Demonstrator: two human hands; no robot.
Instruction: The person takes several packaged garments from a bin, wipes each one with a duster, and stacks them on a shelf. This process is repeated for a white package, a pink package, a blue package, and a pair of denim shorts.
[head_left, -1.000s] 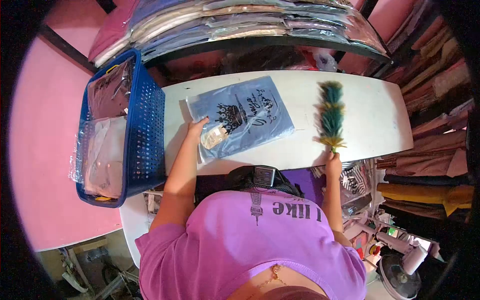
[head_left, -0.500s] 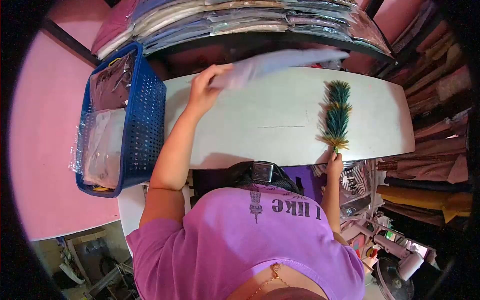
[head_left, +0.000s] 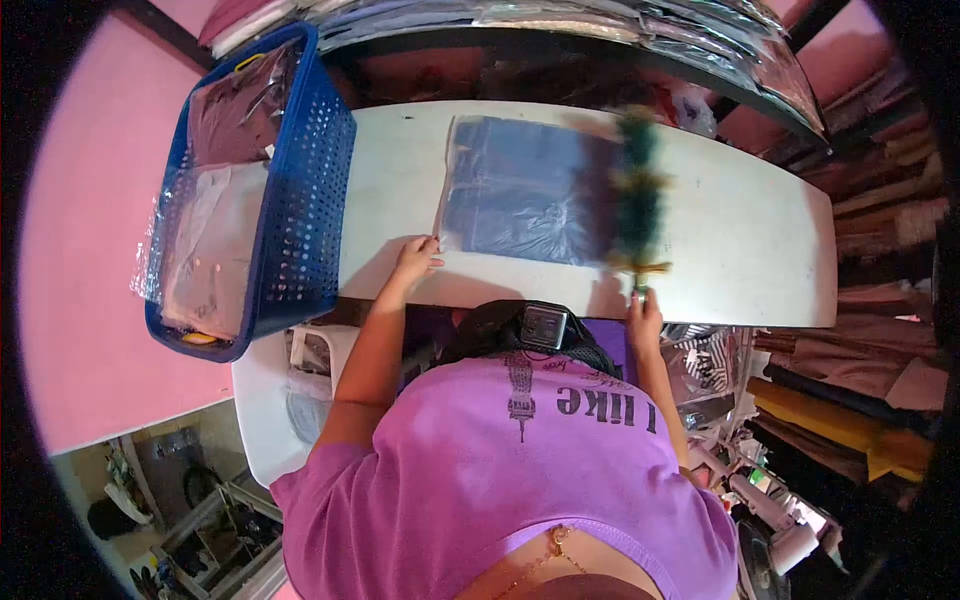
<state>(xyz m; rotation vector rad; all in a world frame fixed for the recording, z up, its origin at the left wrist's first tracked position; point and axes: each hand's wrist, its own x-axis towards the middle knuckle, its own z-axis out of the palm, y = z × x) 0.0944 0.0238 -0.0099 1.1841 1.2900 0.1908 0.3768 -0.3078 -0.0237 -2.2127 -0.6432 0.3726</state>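
A blue folded garment in a clear plastic bag (head_left: 530,190) lies flat on the white tabletop. At its near left corner is my left hand (head_left: 415,262), fingertips pinched at the plastic edge. My right hand (head_left: 644,318) is closed around the handle of a green, bristly duster (head_left: 638,185) with yellowish tufts. Blurred by motion, the duster overlaps the right edge of the bag in this view.
To the left stands a blue perforated basket (head_left: 300,200) with bagged garments inside. Stacked packages fill the shelf (head_left: 560,15) behind the white table (head_left: 745,230). Folded fabrics (head_left: 850,370) line the right side.
The bagged garment, raised and blurred in my left hand before, now lies flat on the table. The duster has shifted left to the bag's right edge.
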